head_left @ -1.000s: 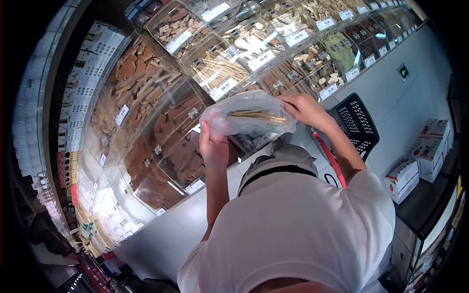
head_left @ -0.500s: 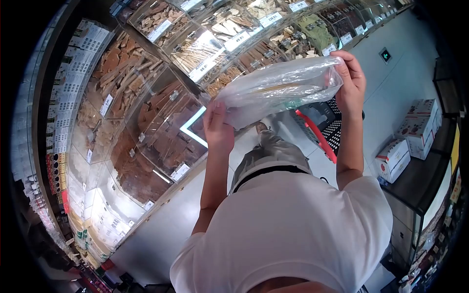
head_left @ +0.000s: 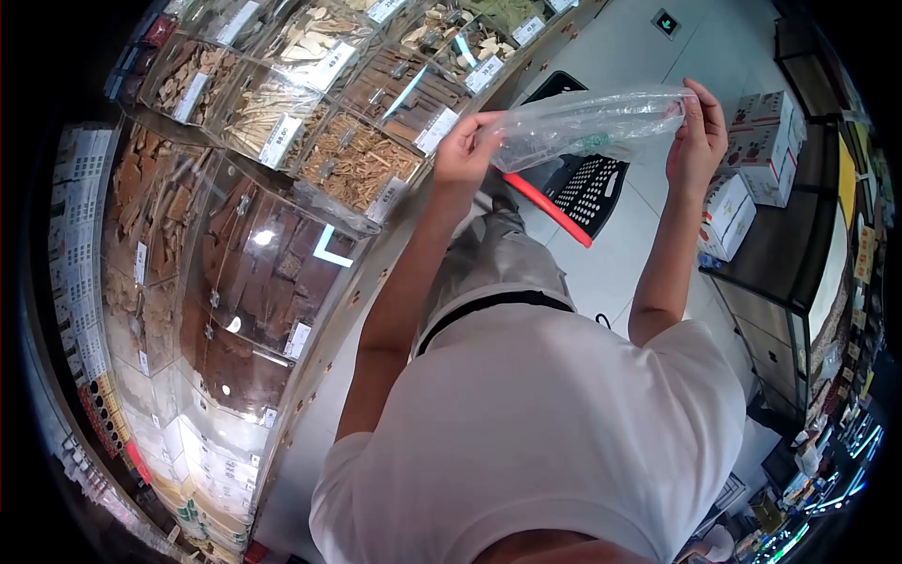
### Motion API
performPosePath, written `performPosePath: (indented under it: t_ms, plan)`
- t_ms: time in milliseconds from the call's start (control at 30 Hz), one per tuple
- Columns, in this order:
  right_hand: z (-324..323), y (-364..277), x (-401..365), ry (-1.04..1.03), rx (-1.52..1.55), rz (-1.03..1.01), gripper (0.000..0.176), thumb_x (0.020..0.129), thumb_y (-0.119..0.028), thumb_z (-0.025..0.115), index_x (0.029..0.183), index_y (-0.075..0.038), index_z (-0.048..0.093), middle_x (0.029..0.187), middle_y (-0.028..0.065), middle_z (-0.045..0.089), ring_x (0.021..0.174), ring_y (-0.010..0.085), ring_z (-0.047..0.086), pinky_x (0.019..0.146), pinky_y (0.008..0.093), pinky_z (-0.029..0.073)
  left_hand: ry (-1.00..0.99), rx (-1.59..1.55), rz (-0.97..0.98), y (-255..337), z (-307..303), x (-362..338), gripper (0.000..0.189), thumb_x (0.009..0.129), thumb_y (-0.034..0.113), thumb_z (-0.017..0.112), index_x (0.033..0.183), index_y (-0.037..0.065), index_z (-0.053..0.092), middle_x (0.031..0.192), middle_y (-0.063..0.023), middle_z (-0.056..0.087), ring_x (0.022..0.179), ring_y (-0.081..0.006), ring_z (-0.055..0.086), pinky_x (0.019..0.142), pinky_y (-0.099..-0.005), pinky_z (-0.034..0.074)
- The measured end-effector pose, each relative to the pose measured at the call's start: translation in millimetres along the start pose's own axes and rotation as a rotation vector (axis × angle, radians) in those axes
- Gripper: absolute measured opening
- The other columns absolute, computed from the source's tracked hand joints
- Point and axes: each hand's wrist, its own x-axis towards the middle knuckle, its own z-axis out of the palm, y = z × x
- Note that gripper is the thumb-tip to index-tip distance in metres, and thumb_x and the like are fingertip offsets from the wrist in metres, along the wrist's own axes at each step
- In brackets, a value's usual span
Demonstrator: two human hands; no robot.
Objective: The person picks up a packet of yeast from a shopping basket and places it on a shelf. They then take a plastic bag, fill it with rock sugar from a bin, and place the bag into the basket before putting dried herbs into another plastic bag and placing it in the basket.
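Observation:
A clear plastic bag (head_left: 573, 120) is stretched out between my two hands in front of my body. My left hand (head_left: 464, 150) is closed on its left end, thumb against fingers. At the other end, my right hand (head_left: 697, 141) pinches the bag's edge between thumb and fingers. Through the thin film some green print shows near the middle; I see no contents in it. Below and behind the bag, a black shopping basket (head_left: 594, 195) with a red handle (head_left: 548, 210) is on the floor near my feet, partly covered by the bag.
Clear-lidded bins of dried goods line the left, including one of short brown sticks (head_left: 357, 162) with price tags. White cartons (head_left: 759, 146) sit on a dark low shelf (head_left: 766, 252) at right. A green exit sign (head_left: 666, 23) is on the tiled floor.
My view has shifted, so the bins appear farther left and more of the basket shows. The bag looks narrower and flatter, pulled straighter, with both hands still on it.

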Motion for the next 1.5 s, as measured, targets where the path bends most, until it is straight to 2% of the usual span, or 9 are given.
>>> performPosePath:
  t_ms: [167, 200, 367, 533, 600, 767, 933, 1000, 1500]
  plan:
    - [-35, 36, -7, -0.02, -0.143, 0.283, 0.024, 0.093, -0.016, 0.057, 0.113, -0.006, 0.064, 0.086, -0.0054, 0.061, 0.071, -0.0007, 0.046, 0.056, 0.0163, 0.027, 0.125, 0.124, -0.169, -48, 22, 29, 0.02, 0.088, 0.011, 0.06, 0.104, 0.0, 0.062, 0.094, -0.0027, 0.063, 0.083, -0.0062, 0.057, 0.075, -0.021, 0.046]
    - [-42, 39, -7, -0.045, -0.216, 0.376, 0.022, 0.094, -0.011, 0.052, 0.112, -0.003, 0.063, 0.089, -0.0007, 0.062, 0.079, 0.007, 0.053, 0.072, 0.0213, 0.041, 0.096, 0.198, -0.188, -66, 20, 38, 0.02, 0.087, 0.013, 0.062, 0.103, 0.001, 0.063, 0.091, -0.0031, 0.063, 0.082, -0.0064, 0.057, 0.074, -0.0213, 0.046]
    - [-81, 99, -17, -0.204, -0.333, 0.504, 0.026, 0.094, -0.016, 0.053, 0.116, -0.006, 0.061, 0.088, -0.0024, 0.057, 0.08, 0.0062, 0.048, 0.071, 0.0205, 0.04, 0.016, 0.482, -0.171, -133, 39, 78, 0.019, 0.083, 0.018, 0.066, 0.095, 0.003, 0.063, 0.09, -0.0077, 0.062, 0.082, -0.0137, 0.062, 0.074, -0.0257, 0.049]
    - [-90, 137, -41, -0.616, -0.542, 0.567, 0.089, 0.072, -0.032, 0.081, 0.144, -0.011, 0.033, 0.123, 0.0154, 0.054, 0.113, 0.0276, 0.055, 0.097, 0.0352, 0.043, -0.172, 0.558, -0.115, -202, 78, 93, 0.024, 0.081, 0.01, 0.065, 0.104, 0.003, 0.061, 0.102, -0.0098, 0.059, 0.09, -0.0208, 0.063, 0.08, -0.0303, 0.05]
    - [-98, 175, -60, -0.627, -0.649, 0.448, 0.071, 0.07, -0.023, 0.079, 0.133, -0.012, 0.048, 0.122, 0.0215, 0.055, 0.112, 0.0364, 0.055, 0.096, 0.0379, 0.044, -0.289, 0.529, -0.289, -216, 93, 92, 0.023, 0.082, 0.01, 0.065, 0.103, 0.003, 0.06, 0.104, -0.0108, 0.057, 0.092, -0.0228, 0.063, 0.081, -0.0313, 0.05]
    - [-108, 233, -77, -0.524, -0.635, 0.563, 0.033, 0.072, -0.003, 0.065, 0.105, -0.005, 0.063, 0.105, 0.0173, 0.063, 0.095, 0.0359, 0.061, 0.082, 0.038, 0.05, -0.415, 0.712, -0.277, -229, 113, 83, 0.04, 0.081, 0.012, 0.066, 0.118, 0.005, 0.052, 0.117, -0.0161, 0.053, 0.106, -0.0315, 0.056, 0.091, -0.0365, 0.046]
    - [-115, 287, -84, -0.152, -0.568, 0.593, 0.025, 0.076, -0.003, 0.063, 0.101, -0.004, 0.063, 0.093, 0.0134, 0.065, 0.086, 0.0276, 0.064, 0.074, 0.0334, 0.05, -0.372, 0.797, -0.206, -227, 107, 77, 0.05, 0.086, 0.017, 0.063, 0.132, 0.008, 0.044, 0.129, -0.0171, 0.047, 0.119, -0.0291, 0.05, 0.095, -0.035, 0.045]
    - [-121, 310, -85, 0.053, -0.448, 0.698, 0.016, 0.082, -0.008, 0.064, 0.097, -0.003, 0.062, 0.083, 0.0068, 0.064, 0.077, 0.0162, 0.061, 0.069, 0.0285, 0.048, -0.415, 0.802, -0.43, -225, 97, 78, 0.048, 0.088, 0.017, 0.062, 0.132, 0.009, 0.045, 0.129, -0.0174, 0.048, 0.117, -0.029, 0.051, 0.093, -0.0357, 0.045]
    - [-167, 422, -91, 0.562, -0.025, 0.975, 0.025, 0.09, -0.018, 0.062, 0.106, 0.0, 0.055, 0.086, 0.0043, 0.059, 0.073, 0.0126, 0.056, 0.066, 0.0258, 0.047, -0.369, 0.752, -0.542, -228, 77, 68, 0.04, 0.088, 0.016, 0.062, 0.125, 0.007, 0.051, 0.121, -0.0128, 0.054, 0.106, -0.0262, 0.056, 0.083, -0.0327, 0.048]
